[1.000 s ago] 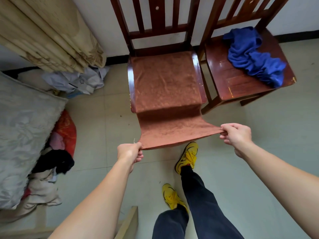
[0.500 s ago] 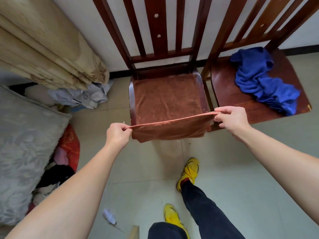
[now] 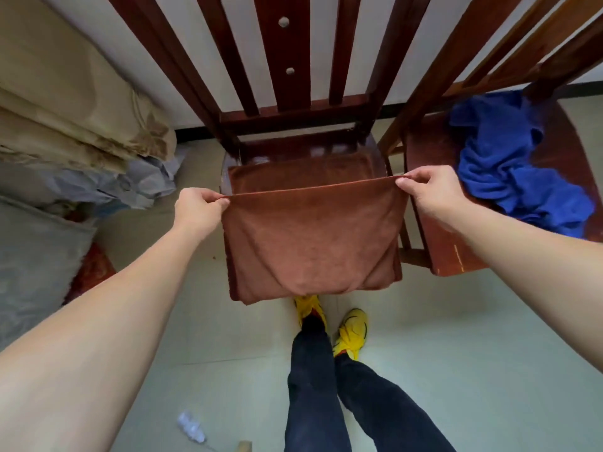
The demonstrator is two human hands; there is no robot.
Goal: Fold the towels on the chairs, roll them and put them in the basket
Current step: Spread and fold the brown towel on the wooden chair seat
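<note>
A brown towel [image 3: 310, 243] lies over the seat of the middle wooden chair [image 3: 293, 115]. Its near edge is lifted and held taut above the seat, so the cloth doubles over itself. My left hand [image 3: 199, 212] pinches the left corner of that edge. My right hand [image 3: 430, 194] pinches the right corner. A crumpled blue towel [image 3: 509, 171] sits on the seat of the right chair [image 3: 447, 246], just right of my right hand. No basket shows in the head view.
Rolled beige bedding [image 3: 75, 112] and grey cloth [image 3: 137, 181] are piled at the left. A grey patterned mattress [image 3: 36, 262] fills the left edge. My legs and yellow shoes [image 3: 350, 331] stand on the tiled floor below the chair. A small plastic bottle [image 3: 192, 425] lies on the floor.
Both hands have carried the towel's near edge up and toward the chair back, laying the cloth double over the seat. I have stepped closer to the chair.
</note>
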